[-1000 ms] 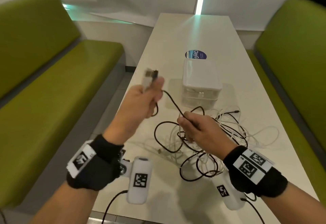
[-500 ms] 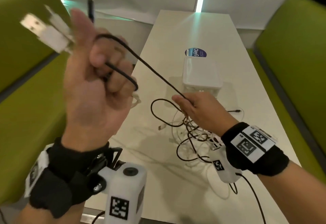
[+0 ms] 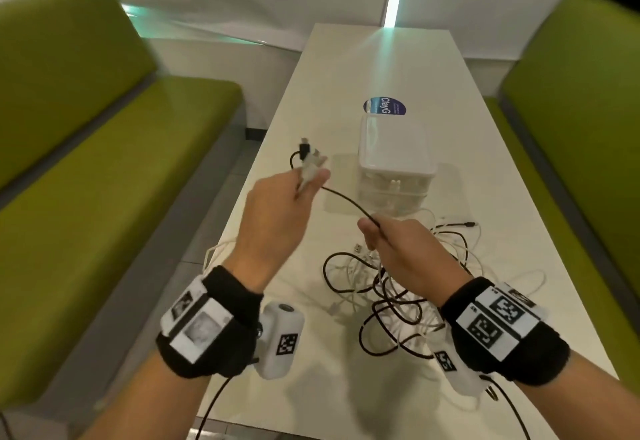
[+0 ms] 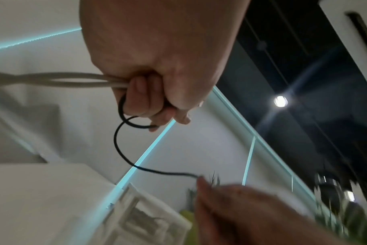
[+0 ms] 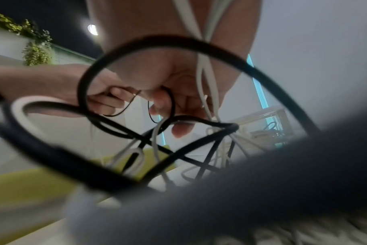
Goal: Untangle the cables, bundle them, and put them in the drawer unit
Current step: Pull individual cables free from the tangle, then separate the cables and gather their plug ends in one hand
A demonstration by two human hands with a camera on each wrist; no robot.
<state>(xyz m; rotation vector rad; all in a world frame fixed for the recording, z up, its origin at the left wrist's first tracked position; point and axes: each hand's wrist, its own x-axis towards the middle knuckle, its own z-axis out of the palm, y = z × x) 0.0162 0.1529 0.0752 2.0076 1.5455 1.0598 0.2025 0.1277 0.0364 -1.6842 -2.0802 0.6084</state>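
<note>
A tangle of black and white cables (image 3: 408, 287) lies on the white table (image 3: 381, 59). My left hand (image 3: 277, 211) is raised over the table's left edge and grips the plug ends of a black cable (image 3: 346, 199) and a white cable (image 4: 73, 79); both plugs (image 3: 308, 155) stick up above the fist. The black cable runs down to my right hand (image 3: 398, 249), which pinches it just above the tangle. In the right wrist view black loops (image 5: 178, 44) and white strands (image 5: 207, 82) hang close to the lens. The clear drawer unit (image 3: 394, 166) stands behind the tangle.
Green benches run along both sides of the table: the left bench (image 3: 86, 197) and the right bench (image 3: 581, 128). A blue round sticker (image 3: 384, 107) lies on the table behind the drawer unit. A white wall closes the far end.
My left hand has come down from high near my face to just above the table, still holding the plugs. The right hand has stayed on the black cable over the tangle.
</note>
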